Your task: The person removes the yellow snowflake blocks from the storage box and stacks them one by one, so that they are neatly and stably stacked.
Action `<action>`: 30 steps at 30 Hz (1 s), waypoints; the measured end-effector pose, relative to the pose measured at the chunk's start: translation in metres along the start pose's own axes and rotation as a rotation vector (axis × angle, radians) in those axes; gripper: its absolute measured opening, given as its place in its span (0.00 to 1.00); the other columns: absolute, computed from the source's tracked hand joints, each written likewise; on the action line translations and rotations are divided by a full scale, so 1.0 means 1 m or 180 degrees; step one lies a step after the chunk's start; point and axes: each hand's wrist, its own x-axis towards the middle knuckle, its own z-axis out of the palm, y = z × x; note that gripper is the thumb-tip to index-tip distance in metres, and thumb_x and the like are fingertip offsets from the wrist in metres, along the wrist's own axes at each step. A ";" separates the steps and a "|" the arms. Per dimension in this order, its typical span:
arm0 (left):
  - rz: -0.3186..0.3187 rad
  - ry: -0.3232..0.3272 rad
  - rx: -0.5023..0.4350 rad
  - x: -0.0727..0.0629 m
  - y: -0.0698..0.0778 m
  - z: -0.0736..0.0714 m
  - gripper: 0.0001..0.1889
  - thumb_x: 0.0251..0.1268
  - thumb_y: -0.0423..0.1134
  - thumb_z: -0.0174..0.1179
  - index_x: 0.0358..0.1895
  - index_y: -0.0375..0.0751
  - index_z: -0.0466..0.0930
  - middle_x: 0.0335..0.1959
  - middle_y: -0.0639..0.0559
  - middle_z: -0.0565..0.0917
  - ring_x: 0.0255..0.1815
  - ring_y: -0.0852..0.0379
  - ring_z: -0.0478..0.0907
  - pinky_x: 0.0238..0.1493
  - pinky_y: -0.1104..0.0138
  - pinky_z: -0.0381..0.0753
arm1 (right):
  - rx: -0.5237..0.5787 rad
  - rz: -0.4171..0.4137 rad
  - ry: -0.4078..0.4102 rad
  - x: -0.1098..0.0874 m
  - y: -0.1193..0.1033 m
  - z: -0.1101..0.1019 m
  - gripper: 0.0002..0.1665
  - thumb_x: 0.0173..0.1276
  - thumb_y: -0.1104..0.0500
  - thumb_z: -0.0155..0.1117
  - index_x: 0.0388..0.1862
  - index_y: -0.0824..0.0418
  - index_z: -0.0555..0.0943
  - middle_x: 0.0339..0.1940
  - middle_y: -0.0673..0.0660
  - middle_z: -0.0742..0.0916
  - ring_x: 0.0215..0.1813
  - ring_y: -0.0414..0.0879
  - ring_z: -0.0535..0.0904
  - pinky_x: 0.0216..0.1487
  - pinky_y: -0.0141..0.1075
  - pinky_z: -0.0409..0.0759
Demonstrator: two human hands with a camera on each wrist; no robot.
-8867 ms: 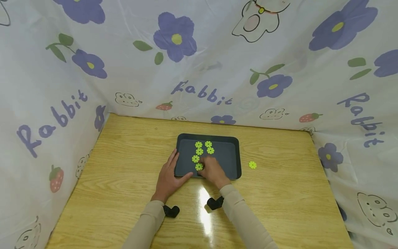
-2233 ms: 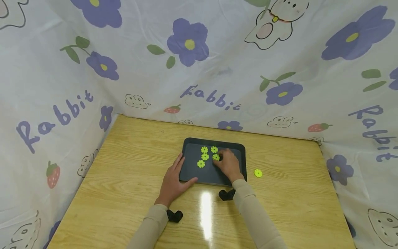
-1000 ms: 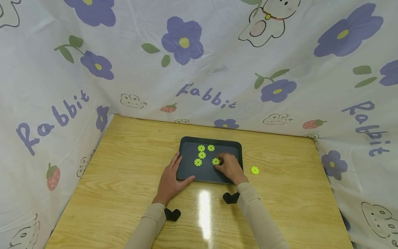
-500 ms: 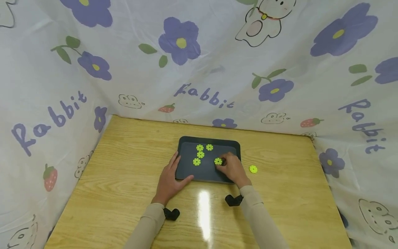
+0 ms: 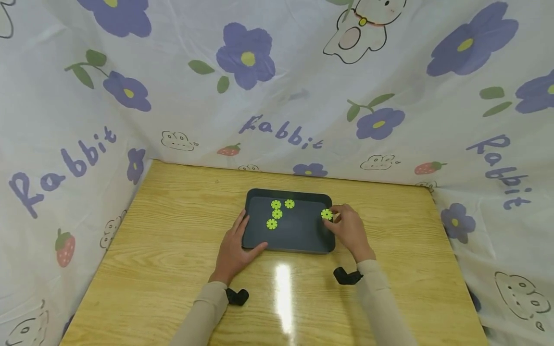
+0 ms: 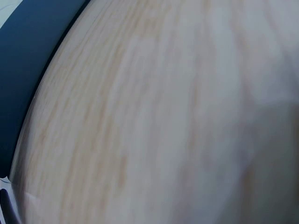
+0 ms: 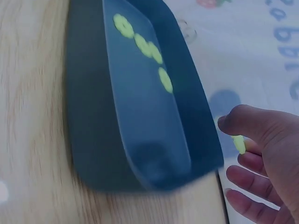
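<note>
A dark rectangular tray lies on the table, with several yellow-green notched plastic discs flat in its left half. My right hand is over the tray's right rim and pinches one such notched disc between thumb and fingers. In the right wrist view, the thumb and fingers hide part of that disc, which is raised beside the tray's end. My left hand rests along the tray's left edge, its fingers extended and thumb at the front corner. The left wrist view shows only the tray's side and table.
The wooden table ends at a white curtain printed with flowers and rabbits at the back and both sides. Black wrist-worn pieces stick out by the sleeves. A bright light reflection lies before the tray.
My right hand has lifted a disc from the tray's right-hand column and carried it right to the rim. The lone disc on the table is now out of sight at that hand. Left hand unmoved.
</note>
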 end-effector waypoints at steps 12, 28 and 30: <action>0.0007 -0.0013 -0.0058 0.001 0.004 0.001 0.53 0.61 0.66 0.70 0.82 0.41 0.60 0.85 0.59 0.50 0.79 0.41 0.61 0.74 0.41 0.65 | -0.0055 0.0552 0.0118 -0.030 0.056 -0.028 0.24 0.69 0.56 0.73 0.57 0.72 0.84 0.50 0.68 0.84 0.45 0.60 0.85 0.40 0.53 0.86; -0.0010 0.0004 -0.0059 0.000 0.001 0.003 0.52 0.61 0.66 0.69 0.82 0.42 0.60 0.85 0.60 0.50 0.80 0.42 0.61 0.74 0.41 0.65 | 0.0070 0.0796 -0.0146 -0.045 0.074 -0.017 0.23 0.70 0.57 0.73 0.57 0.71 0.83 0.49 0.67 0.85 0.47 0.60 0.85 0.46 0.54 0.86; -0.0001 0.0003 -0.0055 0.001 0.001 0.003 0.52 0.61 0.66 0.69 0.82 0.41 0.60 0.85 0.60 0.50 0.79 0.42 0.61 0.74 0.41 0.65 | 0.0084 0.0774 -0.0143 -0.045 0.074 -0.015 0.23 0.70 0.57 0.73 0.57 0.71 0.83 0.49 0.67 0.85 0.48 0.61 0.85 0.47 0.55 0.86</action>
